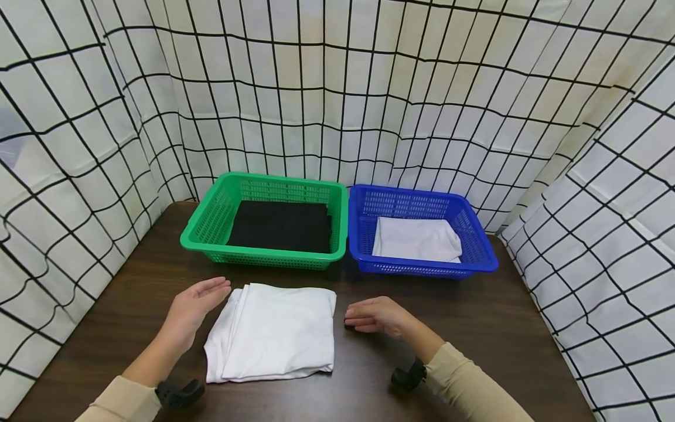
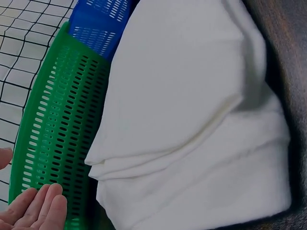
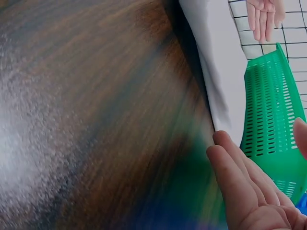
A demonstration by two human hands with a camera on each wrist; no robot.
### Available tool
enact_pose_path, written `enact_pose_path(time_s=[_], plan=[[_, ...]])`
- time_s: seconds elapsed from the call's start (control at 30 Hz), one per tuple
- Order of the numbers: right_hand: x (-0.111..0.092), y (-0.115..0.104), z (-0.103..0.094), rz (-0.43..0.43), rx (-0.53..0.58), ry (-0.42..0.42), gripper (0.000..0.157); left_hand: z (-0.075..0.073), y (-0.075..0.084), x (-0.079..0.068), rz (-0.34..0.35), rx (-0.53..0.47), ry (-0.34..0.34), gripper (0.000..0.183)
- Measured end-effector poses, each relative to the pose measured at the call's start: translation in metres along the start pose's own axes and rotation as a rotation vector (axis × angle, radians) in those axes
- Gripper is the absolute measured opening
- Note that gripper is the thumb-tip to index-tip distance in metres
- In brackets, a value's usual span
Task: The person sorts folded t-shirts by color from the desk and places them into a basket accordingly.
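Observation:
A folded white cloth (image 1: 282, 331) lies flat on the dark wooden table, its layered edges showing along the left side. My left hand (image 1: 192, 308) is held just left of the cloth, fingers extended and nothing in its grasp. On the opposite side, my right hand (image 1: 382, 317) hovers with straight fingers pointing toward the cloth's right edge, holding nothing. The left wrist view shows the cloth (image 2: 182, 96) close up, with fingertips (image 2: 53, 201) at the lower left. In the right wrist view the right hand (image 3: 254, 191) has fingertips near the cloth's corner.
Behind the cloth stands a green basket (image 1: 263, 259) with folded black fabric (image 1: 282, 225) inside. A blue basket (image 1: 422, 268) beside it on the right contains a folded white cloth (image 1: 416, 239). White curtains with a black grid (image 1: 337, 88) enclose the table's back and sides.

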State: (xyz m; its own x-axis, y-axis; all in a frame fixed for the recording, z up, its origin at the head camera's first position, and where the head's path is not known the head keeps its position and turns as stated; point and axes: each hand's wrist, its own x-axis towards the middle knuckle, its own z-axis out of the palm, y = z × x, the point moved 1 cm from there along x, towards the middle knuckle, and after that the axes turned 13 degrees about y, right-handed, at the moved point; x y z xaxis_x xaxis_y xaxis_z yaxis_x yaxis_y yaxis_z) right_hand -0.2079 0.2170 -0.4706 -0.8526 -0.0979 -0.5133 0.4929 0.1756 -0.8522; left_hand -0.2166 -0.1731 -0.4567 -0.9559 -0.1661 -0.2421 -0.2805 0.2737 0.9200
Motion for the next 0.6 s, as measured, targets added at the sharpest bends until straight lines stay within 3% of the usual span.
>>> enact_pose_path(time_s=[0.6], plan=[[-0.002, 0.011, 0.013, 0.065, 0.031, 0.008, 0.044, -0.003, -0.028, -0.005, -0.058, 0.074, -0.017, 0.072]])
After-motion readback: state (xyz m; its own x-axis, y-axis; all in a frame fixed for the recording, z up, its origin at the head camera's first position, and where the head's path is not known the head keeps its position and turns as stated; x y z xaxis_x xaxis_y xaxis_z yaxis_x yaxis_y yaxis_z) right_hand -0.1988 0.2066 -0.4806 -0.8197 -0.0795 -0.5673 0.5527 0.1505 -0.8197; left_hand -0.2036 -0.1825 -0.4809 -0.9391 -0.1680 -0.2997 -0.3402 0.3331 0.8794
